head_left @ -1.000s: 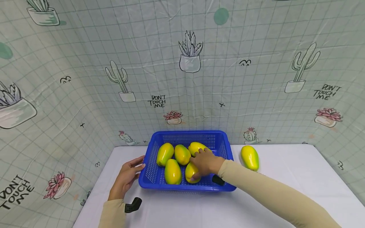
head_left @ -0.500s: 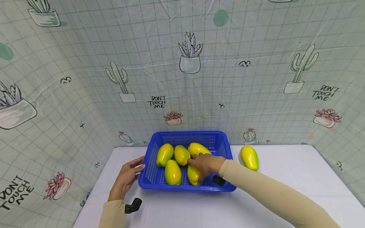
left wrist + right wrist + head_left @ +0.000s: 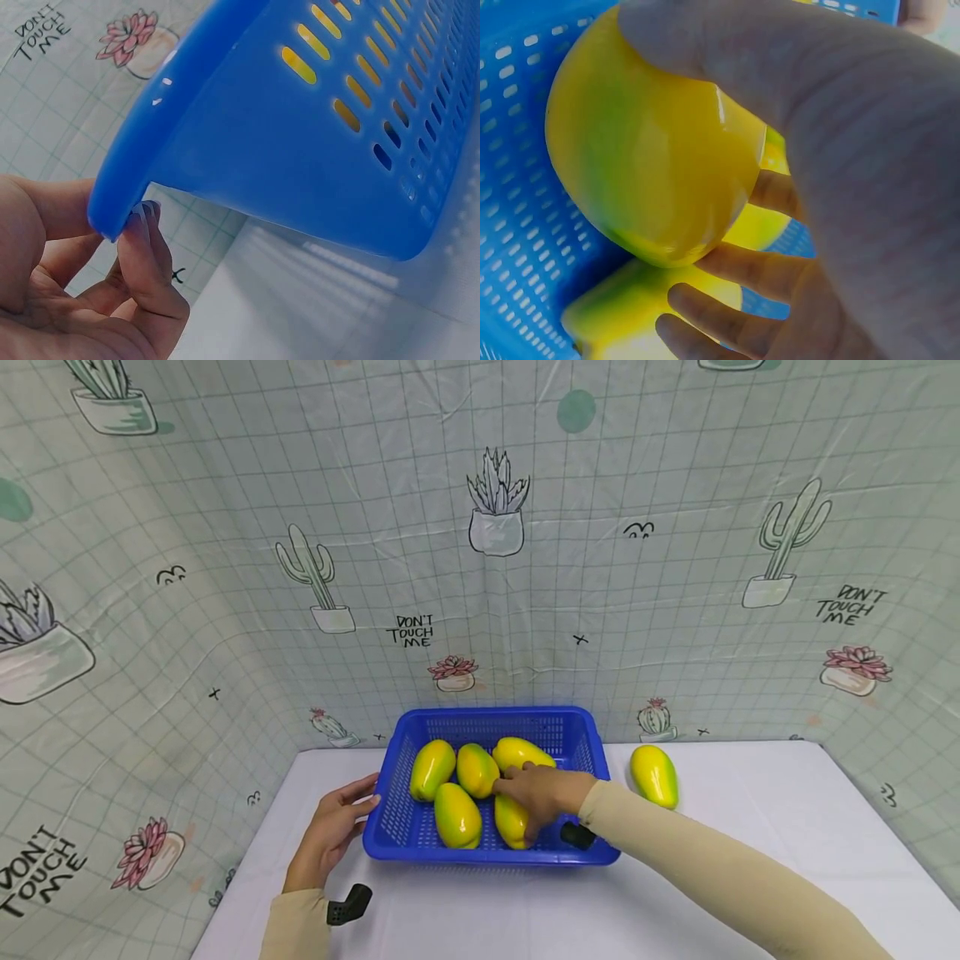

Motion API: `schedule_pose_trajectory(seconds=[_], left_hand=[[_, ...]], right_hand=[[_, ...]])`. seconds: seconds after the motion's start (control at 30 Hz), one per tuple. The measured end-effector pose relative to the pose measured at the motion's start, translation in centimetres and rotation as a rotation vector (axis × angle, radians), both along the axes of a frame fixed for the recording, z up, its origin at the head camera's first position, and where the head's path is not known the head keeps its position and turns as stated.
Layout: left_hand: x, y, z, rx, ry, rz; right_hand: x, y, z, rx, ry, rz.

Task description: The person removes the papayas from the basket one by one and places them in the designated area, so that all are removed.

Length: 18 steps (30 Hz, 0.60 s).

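Head view: right hand (image 3: pixel 542 793) wraps papaya (image 3: pixel 512 821) at blue basket (image 3: pixel 491 853) front-right, long axis pointing away; left hand (image 3: pixel 330 832) pinches basket's left rim.

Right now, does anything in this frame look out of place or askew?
One mango lies alone on the white table, right of the blue basket, while five others sit inside. Nothing looks spilled or damaged. The right hand holds a mango in the basket; the left hand holds the basket's rim.
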<state>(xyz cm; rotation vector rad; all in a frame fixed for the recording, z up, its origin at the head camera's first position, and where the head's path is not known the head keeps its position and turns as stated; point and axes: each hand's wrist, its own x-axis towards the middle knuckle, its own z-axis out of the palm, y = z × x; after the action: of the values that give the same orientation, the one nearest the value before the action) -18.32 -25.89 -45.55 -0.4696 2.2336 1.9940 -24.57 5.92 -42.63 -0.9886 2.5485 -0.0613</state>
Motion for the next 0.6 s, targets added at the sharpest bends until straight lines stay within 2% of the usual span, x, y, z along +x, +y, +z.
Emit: schedule_pose_trajectory(seconds=[0.17, 0.37, 0.6], left_hand=[[0.0, 0.0, 0.0, 0.004, -0.006, 0.002], [-0.1, 0.0, 0.1, 0.005, -0.014, 0.004], [-0.1, 0.1, 0.1, -0.008, -0.019, 0.000]], right_hand=[[0.0, 1.2, 0.8, -0.051, 0.035, 0.039], [0.0, 3.3, 2.1, -0.162, 0.100, 0.090], [0.3, 6.4, 3.2, -0.309, 0.151, 0.052]])
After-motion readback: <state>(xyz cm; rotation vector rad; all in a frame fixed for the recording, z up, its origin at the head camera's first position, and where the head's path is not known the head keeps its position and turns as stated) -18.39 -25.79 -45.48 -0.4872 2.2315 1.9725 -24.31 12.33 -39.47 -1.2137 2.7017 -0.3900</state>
